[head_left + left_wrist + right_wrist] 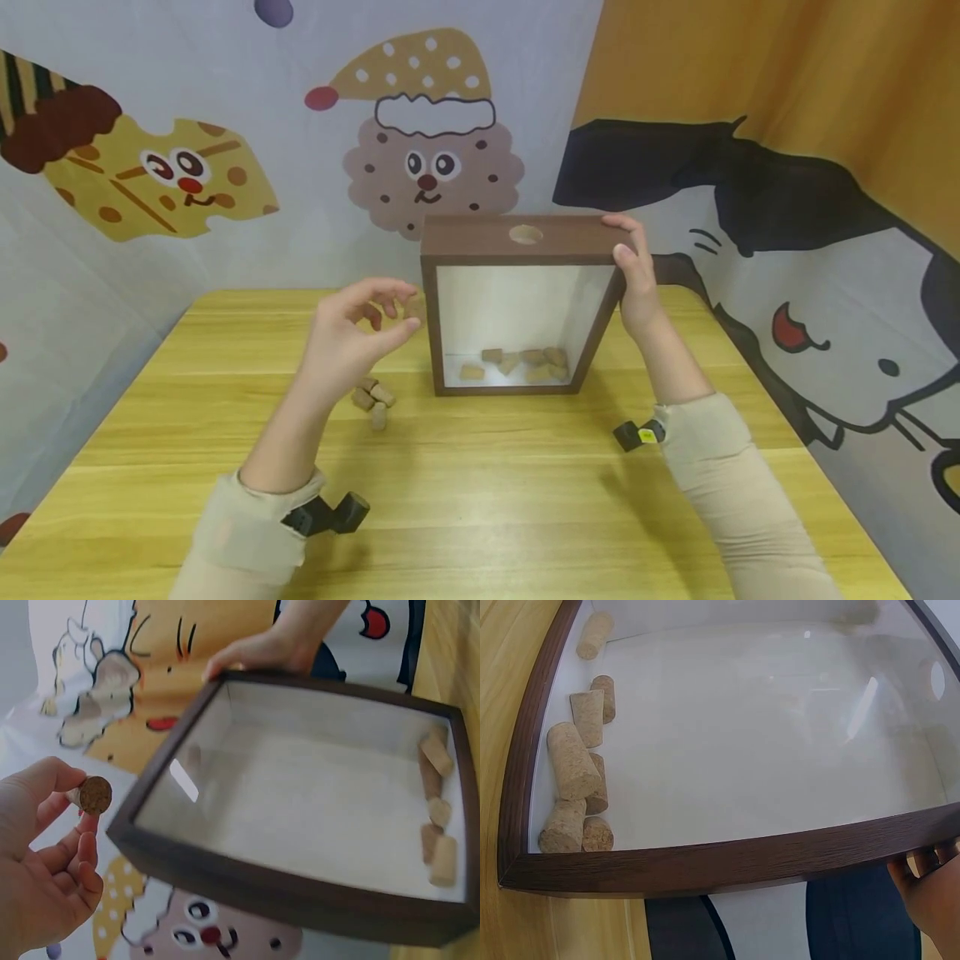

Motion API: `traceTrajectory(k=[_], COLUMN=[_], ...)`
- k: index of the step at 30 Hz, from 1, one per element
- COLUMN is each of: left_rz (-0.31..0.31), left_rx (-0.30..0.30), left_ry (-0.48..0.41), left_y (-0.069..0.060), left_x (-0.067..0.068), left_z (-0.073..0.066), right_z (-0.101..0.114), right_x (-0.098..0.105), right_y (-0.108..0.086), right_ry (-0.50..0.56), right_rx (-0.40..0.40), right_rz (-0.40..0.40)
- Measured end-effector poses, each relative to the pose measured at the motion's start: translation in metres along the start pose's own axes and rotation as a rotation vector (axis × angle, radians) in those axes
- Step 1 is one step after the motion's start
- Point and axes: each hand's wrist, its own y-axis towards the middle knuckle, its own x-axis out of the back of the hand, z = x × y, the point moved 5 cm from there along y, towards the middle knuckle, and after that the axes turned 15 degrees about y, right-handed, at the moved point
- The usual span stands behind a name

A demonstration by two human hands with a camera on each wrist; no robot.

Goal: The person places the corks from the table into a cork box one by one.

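Note:
A dark brown wooden box frame (431, 333) with a clear front stands upright on the table, a round hole (526, 235) in its top. Several cork stoppers (574, 761) lie along the bottom inside. My left hand (348, 325) is raised just left of the frame and pinches one cork stopper (95, 795) between thumb and fingertips, apart from the box. With its thumb and fingers, my right hand (637, 275) grips the frame's upper right corner. On the table below my left hand lies a small group of loose cork stoppers (381, 393).
The yellow wood-grain table (480, 500) carries everything. Behind it hangs a cloth backdrop (300, 167) printed with cartoon figures. Each wrist wears a small black camera, one on the left (326, 514) and one on the right (637, 435).

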Motion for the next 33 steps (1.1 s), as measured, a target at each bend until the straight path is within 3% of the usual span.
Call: traceTrajectory(k=[7,12,20,33], left_rz=[0.02,0.041,0.104,0.177], left_rx=[-0.073,-0.091,-0.005,0.025], left_ry=[-0.01,-0.016,-0.009,0.106], left_y=[0.029,0.052,0.08,0.118], left_x=[-0.007,-0.013,-0.027,-0.061], left_z=[-0.036,-0.051,-0.056,-0.052], right_z=[0.001,-0.001,-0.001,-0.001], right_x=[0.0,0.0,0.001,0.0], right_y=[-0.001,-0.001,0.001,0.0], right_ry=[-0.013,0.004,0.021,0.031], right_rx=[0.015,0.006,0.022,0.021], right_rz=[-0.002,-0.001,0.005,-0.005])
